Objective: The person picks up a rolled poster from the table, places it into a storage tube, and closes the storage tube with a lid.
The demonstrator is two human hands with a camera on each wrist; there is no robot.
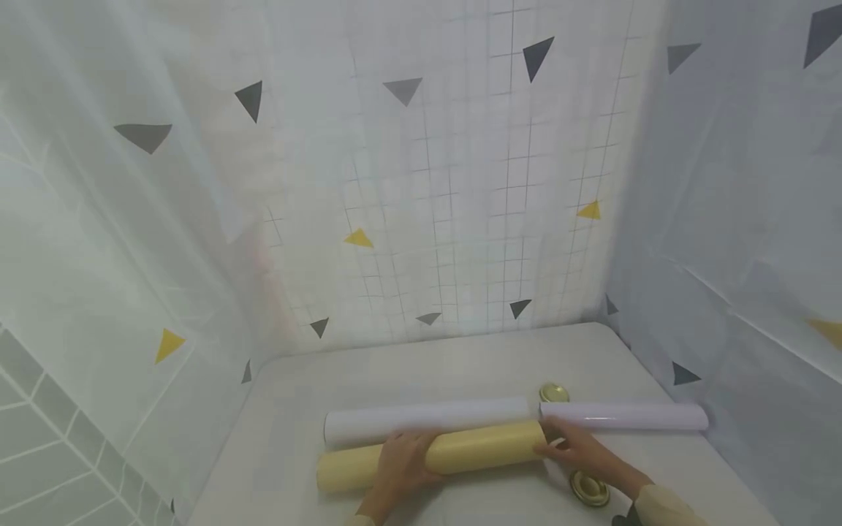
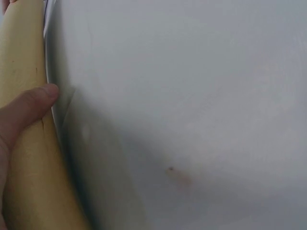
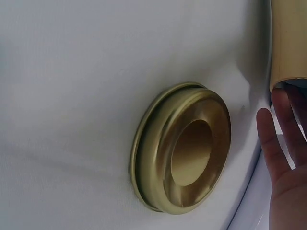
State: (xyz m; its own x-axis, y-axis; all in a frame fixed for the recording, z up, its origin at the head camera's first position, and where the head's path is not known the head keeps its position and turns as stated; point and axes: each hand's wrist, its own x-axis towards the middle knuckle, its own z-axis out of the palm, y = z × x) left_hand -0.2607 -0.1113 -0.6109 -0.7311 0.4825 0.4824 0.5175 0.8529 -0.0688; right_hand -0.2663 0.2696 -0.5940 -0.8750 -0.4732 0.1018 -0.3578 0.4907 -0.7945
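Tube point(image 1: 487, 448): left hand point(image 1: 404, 460) grasping near middle; right hand point(image 1: 574, 444) at its 3 o'clock end, fingers loosely extended. Slackened left grip could let it roll toward 6 o'clock.

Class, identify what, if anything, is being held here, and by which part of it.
A yellow cylindrical tube: the left hand grips it just left of its middle. The right hand has fingers at the tube's right end, without a clear grip.
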